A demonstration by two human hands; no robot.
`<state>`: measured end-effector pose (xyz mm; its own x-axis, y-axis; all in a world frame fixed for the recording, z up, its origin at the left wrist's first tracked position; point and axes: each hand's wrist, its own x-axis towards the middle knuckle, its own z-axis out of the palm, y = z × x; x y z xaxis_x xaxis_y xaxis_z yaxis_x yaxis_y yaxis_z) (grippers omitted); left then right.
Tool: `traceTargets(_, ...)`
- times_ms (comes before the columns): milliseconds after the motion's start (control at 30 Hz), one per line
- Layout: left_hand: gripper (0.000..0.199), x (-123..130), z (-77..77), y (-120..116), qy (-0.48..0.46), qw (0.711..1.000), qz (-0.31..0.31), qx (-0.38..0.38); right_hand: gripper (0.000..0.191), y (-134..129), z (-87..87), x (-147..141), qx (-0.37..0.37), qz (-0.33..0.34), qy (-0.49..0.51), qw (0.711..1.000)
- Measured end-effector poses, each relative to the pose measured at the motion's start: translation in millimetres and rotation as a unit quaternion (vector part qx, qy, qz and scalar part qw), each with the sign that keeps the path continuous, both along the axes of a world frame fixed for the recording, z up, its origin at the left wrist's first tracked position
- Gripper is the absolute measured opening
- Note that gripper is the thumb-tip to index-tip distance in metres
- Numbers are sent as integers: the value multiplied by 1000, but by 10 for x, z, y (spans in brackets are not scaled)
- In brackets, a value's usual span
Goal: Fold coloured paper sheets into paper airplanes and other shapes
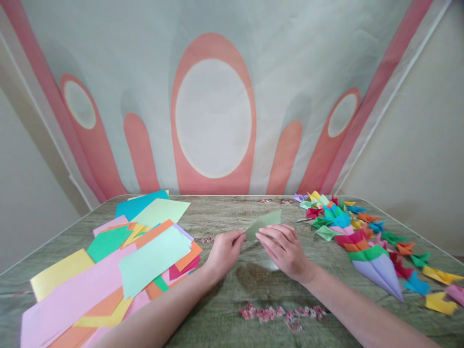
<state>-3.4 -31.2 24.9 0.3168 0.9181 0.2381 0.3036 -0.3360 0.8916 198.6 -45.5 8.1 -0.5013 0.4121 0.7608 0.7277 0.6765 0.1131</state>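
Observation:
A folded piece of pale green paper [264, 223] is held up just above the middle of the table. My left hand [225, 252] pinches its near left corner between thumb and fingers. On the right side of the paper, my right hand [284, 249] has its fingers closed against the lower edge. The paper rises to a point at its upper right. Part of its lower edge is hidden behind the right fingers.
Loose coloured sheets, with a mint sheet [155, 261] on top, lie in a pile at left. Folded paper shapes crowd the right side, among them a large lilac one [379, 273]. The table [213, 309] has a wood-grain surface with printed pink flowers.

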Motion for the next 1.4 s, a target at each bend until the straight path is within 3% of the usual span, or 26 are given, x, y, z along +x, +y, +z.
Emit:
traceTargets(67, 23, 20, 7, 41, -137, 984, 17, -111, 34, 2, -20, -7, -1, -6, 14, 1000)
traceTargets(167, 25, 64, -8, 39, -292, 928, 19, -229, 31, 15, -54, -43, -29, 7, 3, 1000)
traceTargets(367, 16, 181, -95, -96, -436, 837, 1, -330, 32, -19, -88, -155, -54, 2, -29, 998)
traceTargets(600, 9, 264, -88, -178, -454, 824, 40, -336, 36, -4, -93, -152, -72, -8, -39, 997)
traceTargets(833, 12, 291, -122, -239, -467, 801, 1, -375, 32, -11, -89, -164, -71, -5, -31, 997)
traceTargets(933, 17, 292, -108, -262, -469, 801, -37, -370, 31, -19, -79, -159, -67, -9, -33, 997)
traceTargets(1100, 24, 264, -35, -243, -427, 840, -82, -324, 29, 5, -57, -85, -52, -21, -32, 998)
traceTargets(1233, 35, 212, -29, -164, -397, 866, -76, -294, 30, 29, -42, -17, -49, -19, -40, 998)
traceTargets(1400, 75, 136, -140, 8, -351, 915, -18, -200, 27, 76, -68, 9, -59, 4, -50, 997)
